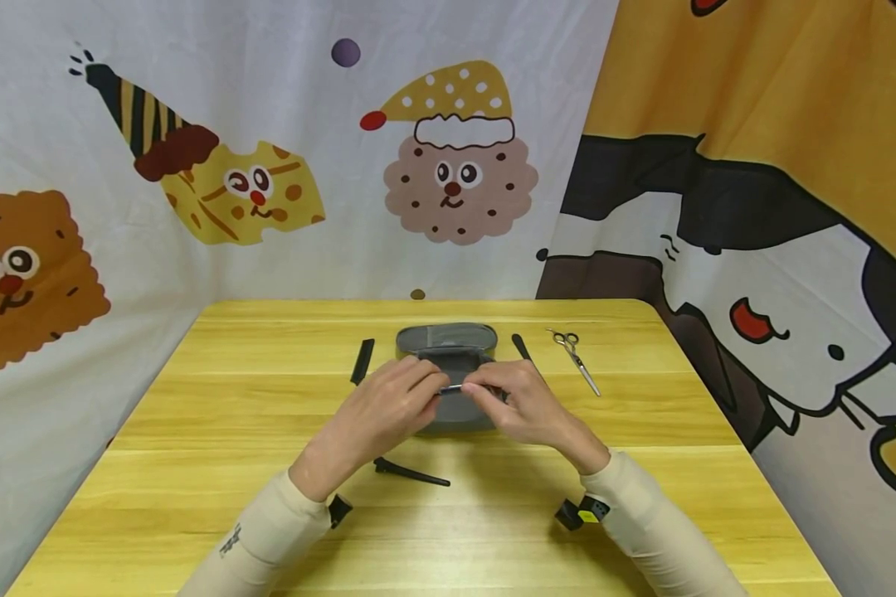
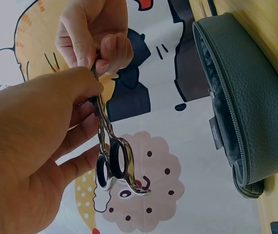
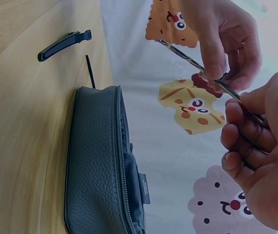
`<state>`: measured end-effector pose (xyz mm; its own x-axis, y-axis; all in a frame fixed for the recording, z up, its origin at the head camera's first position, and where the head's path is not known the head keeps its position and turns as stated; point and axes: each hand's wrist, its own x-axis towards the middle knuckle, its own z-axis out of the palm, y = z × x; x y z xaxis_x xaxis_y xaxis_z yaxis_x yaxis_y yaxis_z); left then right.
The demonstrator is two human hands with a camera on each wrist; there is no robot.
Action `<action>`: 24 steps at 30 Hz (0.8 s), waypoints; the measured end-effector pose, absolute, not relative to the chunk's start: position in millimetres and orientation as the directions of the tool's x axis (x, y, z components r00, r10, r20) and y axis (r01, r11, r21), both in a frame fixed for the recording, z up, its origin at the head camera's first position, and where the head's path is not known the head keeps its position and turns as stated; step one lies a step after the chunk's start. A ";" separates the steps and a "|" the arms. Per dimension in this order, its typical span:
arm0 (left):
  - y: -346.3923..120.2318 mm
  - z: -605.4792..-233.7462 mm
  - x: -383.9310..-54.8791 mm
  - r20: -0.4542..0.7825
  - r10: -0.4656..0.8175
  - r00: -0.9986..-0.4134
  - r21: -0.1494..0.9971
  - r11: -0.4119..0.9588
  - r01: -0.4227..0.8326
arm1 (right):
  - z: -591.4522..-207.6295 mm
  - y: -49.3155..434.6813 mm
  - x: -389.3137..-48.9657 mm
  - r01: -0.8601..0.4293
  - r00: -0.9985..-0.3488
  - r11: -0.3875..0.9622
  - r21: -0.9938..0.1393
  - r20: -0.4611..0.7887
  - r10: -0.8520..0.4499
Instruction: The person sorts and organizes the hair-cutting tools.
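Observation:
A pair of silver scissors (image 2: pixel 103 109) is held between both hands over the open case. My left hand (image 1: pixel 392 394) pinches them close to the pivot, between thumb and fingers. Their finger rings stick out beyond that hand in the left wrist view. With thumb and fingertips, my right hand (image 1: pixel 526 406) grips the blade end, which its fingers mostly cover. Below the hands lies a dark grey zip case (image 1: pixel 459 421), its lid (image 1: pixel 448 337) folded back to the far side. The hands hide much of its inside.
To the left of the case lies a black comb (image 1: pixel 362 361), partly behind my left hand. A black hair clip (image 1: pixel 414 473) rests nearer me. On the right are a thin black tool (image 1: pixel 521 347) and a second pair of scissors (image 1: pixel 578 362). A printed curtain (image 1: pixel 269 274) hangs behind the table.

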<state>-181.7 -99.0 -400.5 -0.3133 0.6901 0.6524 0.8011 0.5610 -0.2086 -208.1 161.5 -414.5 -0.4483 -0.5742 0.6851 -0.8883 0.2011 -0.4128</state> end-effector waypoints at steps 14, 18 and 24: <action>-103.2 -397.7 -181.9 0.590 0.665 -0.458 -0.139 0.642 0.754 | -413.7 167.0 -210.0 -0.871 -0.486 0.240 -0.429 0.677 -0.554; -109.8 -394.7 -185.4 0.586 0.640 -0.497 -0.089 0.660 0.746 | -411.4 169.3 -210.8 -0.849 -0.524 0.261 -0.459 0.670 -0.526; -127.5 -385.5 -192.5 0.618 0.592 -0.517 -0.031 0.676 0.737 | -408.6 174.8 -213.4 -0.832 -0.555 0.283 -0.478 0.688 -0.468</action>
<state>-192.5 -127.5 -385.5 -0.5173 0.5920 0.6180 0.7365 0.6757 -0.0308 -213.4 174.8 -408.6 -0.5545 -0.4683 0.6879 -0.8316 0.2827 -0.4780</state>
